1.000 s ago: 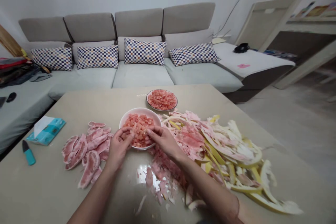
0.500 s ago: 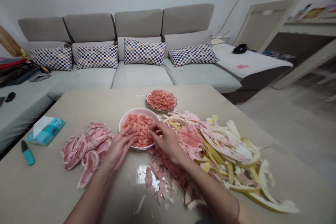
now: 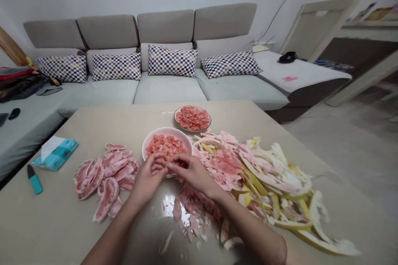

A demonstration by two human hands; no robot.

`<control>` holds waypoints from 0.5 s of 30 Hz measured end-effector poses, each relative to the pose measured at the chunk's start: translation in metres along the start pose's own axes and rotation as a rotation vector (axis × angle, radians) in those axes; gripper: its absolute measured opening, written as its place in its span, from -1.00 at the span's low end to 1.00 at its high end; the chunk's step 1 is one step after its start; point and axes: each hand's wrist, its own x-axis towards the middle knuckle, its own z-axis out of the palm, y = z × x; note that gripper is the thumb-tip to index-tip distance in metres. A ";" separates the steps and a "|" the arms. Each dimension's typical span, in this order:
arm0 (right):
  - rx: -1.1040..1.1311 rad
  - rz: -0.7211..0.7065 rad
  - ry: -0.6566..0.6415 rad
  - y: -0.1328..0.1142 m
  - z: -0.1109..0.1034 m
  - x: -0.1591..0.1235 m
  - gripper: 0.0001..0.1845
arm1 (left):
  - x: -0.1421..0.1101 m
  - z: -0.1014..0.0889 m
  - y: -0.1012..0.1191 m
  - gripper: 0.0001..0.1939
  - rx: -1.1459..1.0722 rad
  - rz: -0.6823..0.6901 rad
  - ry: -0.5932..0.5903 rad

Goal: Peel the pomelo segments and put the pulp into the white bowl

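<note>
My left hand (image 3: 149, 174) and my right hand (image 3: 192, 171) meet at the near rim of a white bowl (image 3: 148, 140) heaped with pink pomelo flesh (image 3: 166, 145). The fingers of both hands are curled together, pinching something I cannot make out between them. A pile of unpeeled pink pomelo segments (image 3: 104, 176) lies just left of my left hand. Torn pink membrane scraps (image 3: 192, 209) lie on the table under my right wrist.
A second plate of pomelo flesh (image 3: 192, 117) stands behind the bowl. A big heap of yellow-white peel and pith (image 3: 273, 182) covers the table's right side. A blue tissue pack (image 3: 55, 153) and a teal knife (image 3: 34, 179) lie far left. A grey sofa (image 3: 168, 87) stands beyond the table.
Both hands have drawn back from over the bowl's contents to its near rim and closed together, fingertips touching.
</note>
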 end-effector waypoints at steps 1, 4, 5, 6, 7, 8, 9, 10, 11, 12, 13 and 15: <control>0.043 0.020 -0.014 0.001 -0.001 0.000 -0.78 | 0.001 -0.001 0.001 -0.72 0.027 0.003 0.014; 0.218 0.111 -0.083 0.006 -0.001 0.001 -0.67 | 0.002 -0.004 0.004 -0.83 0.047 0.007 -0.018; 0.286 0.156 -0.105 0.008 -0.001 0.001 -0.63 | 0.002 -0.005 0.005 -0.82 0.038 0.005 -0.026; 0.351 0.205 -0.122 0.011 -0.001 0.002 -0.60 | 0.002 -0.006 0.004 -0.82 0.032 0.003 -0.023; 0.406 0.247 -0.132 0.014 -0.001 0.002 -0.58 | 0.002 -0.007 0.004 -0.81 0.030 0.001 -0.016; 0.445 0.275 -0.128 0.017 -0.001 0.003 -0.56 | 0.003 -0.008 0.003 -0.81 0.032 0.000 -0.002; 0.469 0.284 -0.109 0.019 -0.002 0.004 -0.56 | 0.004 -0.009 0.003 -0.80 0.038 -0.001 0.016; 0.475 0.273 -0.075 0.020 -0.004 0.005 -0.57 | 0.005 -0.011 0.003 -0.80 0.050 0.002 0.036; 0.454 0.247 -0.029 0.021 -0.006 0.006 -0.60 | 0.006 -0.012 0.003 -0.79 0.070 0.010 0.057; 0.403 0.211 0.029 0.021 -0.009 0.006 -0.64 | 0.007 -0.013 0.003 -0.77 0.095 0.025 0.074; 0.324 0.170 0.090 0.021 -0.012 0.007 -0.67 | 0.008 -0.013 0.004 -0.73 0.117 0.044 0.082; 0.125 0.099 0.190 0.021 -0.018 0.007 -0.68 | 0.010 -0.014 0.005 -0.65 0.132 0.079 0.063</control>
